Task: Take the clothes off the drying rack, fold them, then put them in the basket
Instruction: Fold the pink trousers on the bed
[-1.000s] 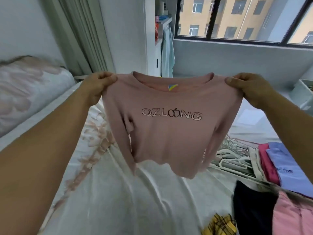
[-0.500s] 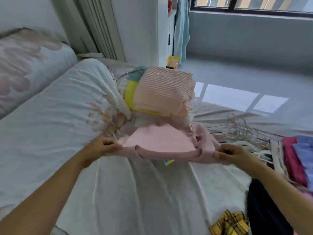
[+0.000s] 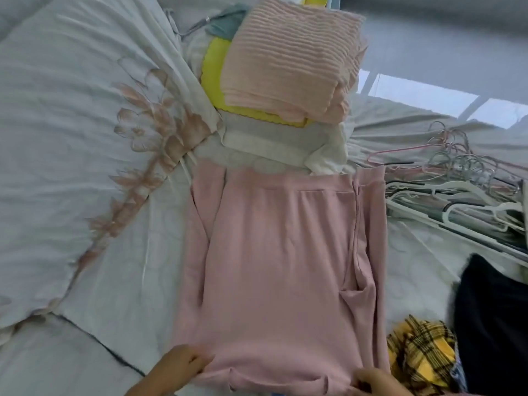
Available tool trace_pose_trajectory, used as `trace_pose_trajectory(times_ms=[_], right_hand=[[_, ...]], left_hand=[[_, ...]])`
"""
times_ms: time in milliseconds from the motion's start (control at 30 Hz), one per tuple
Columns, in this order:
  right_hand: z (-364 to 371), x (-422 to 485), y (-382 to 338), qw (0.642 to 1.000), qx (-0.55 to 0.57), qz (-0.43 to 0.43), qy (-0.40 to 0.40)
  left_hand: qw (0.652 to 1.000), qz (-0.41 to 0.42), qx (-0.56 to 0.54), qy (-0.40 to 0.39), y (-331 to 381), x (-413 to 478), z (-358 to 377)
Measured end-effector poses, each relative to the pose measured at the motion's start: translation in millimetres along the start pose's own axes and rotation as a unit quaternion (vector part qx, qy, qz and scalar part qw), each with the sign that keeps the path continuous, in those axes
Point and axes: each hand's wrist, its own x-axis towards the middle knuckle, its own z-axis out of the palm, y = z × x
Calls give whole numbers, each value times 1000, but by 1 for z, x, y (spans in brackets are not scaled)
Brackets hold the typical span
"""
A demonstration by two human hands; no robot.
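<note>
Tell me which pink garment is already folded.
The ribbed pink knit atop the pile of folded clothes; the plain pink top lies spread out flat, not yet folded.

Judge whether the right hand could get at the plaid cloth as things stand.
Probably yes. The plaid cloth lies just right of the right hand, with nothing between them. That hand grips the pink shirt, though, and would have to let go first.

No readable text, label, brand or number; pink shirt (image 3: 280, 252) lies plain side up.
</note>
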Motion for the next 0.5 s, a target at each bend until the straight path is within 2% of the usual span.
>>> trace_pose_trajectory(times_ms=[67,133,167,200,233,267,333,367,433,500], right_hand=[[29,27,35,996,22,44,76],[40,49,66,986,-80,-24,141],[31,58,62,981,-129,-37,141],[21,64,46,979,-167,-50,103],[4,64,23,979,-178,-61,74],[-14,68,-5,982,-147,-78,88],[-46,93,-31,961,-167,-100,195],[-57,105,-39,943,-192,-101,253],[-67,114,-45,922,-266,-67,273],[-74,116,-30,918,-303,21,257]], left_hand=[[999,-7,12,-48,-8,8,16],[998,1,23,-62,-9,13,23],[997,13,24,-66,-7,18,18],[998,27,14,-56,-3,27,9],[999,34,-2,-16,2,37,-2],[997,43,-29,49,11,48,-16],[977,52,-77,194,28,73,-44],[967,50,-80,238,37,87,-58],[960,57,-64,268,50,112,-78],[956,64,-64,280,56,131,-90]])
